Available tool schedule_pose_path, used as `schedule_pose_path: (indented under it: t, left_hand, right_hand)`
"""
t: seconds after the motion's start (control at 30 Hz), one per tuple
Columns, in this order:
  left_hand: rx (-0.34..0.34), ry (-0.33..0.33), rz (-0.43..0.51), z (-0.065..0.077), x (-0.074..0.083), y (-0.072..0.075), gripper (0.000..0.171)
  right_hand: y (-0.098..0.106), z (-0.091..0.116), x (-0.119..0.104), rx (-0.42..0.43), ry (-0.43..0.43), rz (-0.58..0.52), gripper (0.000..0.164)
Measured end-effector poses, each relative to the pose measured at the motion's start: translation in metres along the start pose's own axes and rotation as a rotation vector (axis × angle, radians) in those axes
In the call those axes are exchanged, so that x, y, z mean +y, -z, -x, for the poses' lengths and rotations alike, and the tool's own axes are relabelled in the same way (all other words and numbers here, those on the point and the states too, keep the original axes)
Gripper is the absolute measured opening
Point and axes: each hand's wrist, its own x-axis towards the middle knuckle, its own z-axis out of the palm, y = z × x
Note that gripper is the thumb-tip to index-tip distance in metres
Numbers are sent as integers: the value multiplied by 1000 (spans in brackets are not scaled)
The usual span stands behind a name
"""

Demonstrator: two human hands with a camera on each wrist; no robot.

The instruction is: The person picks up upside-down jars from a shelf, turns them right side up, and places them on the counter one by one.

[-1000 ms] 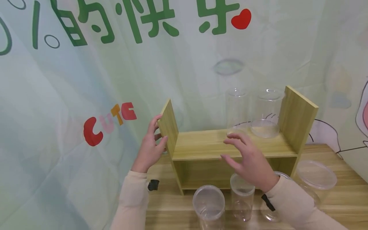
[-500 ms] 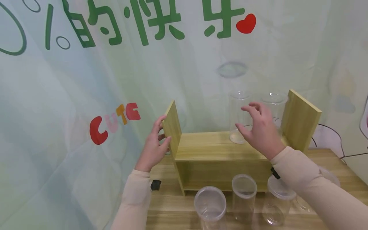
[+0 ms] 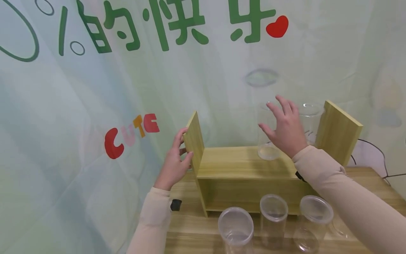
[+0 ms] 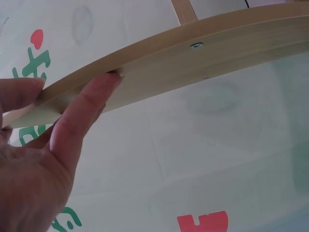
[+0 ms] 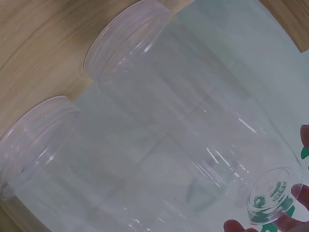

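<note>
Clear jar (image 3: 266, 146), inverted on the shelf (image 3: 228, 164).
Head: right hand (image 3: 287, 130), fingers apart, is near it; left hand (image 3: 174, 160) grips the shelf's side. Left wrist: fingertips (image 4: 110, 79) touch the edge. Right wrist: I judge it light, slippery; I would hold mid-wall.

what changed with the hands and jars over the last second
The bare right hand rose and moved forward, from the front edge of the yellowish wooden shelf to the upper part of the narrow clear cylindrical jar standing on it; whether they touch is unclear. The bare left hand still holds the shelf's left side panel, and the clear lidded cylindrical jars in front stayed put.
</note>
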Motion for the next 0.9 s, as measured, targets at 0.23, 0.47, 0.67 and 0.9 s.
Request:
schedule_pose_path:
  t: [0.23, 0.47, 0.67, 0.9]
  left_hand:
    - [-8, -1, -5, 0, 0, -3, 74]
    - [1, 3, -12, -1, 0, -4, 74]
    - [0, 15, -14, 1, -1, -2, 75]
    - [13, 14, -22, 1, -2, -1, 75]
  right_hand:
    - [-2, 2, -3, -8, -39, -22, 40]
    - [-2, 4, -10, 75, -64, -104, 33]
    - [-2, 8, -15, 123, -73, -100, 37]
    - [3, 8, -18, 136, -93, -124, 38]
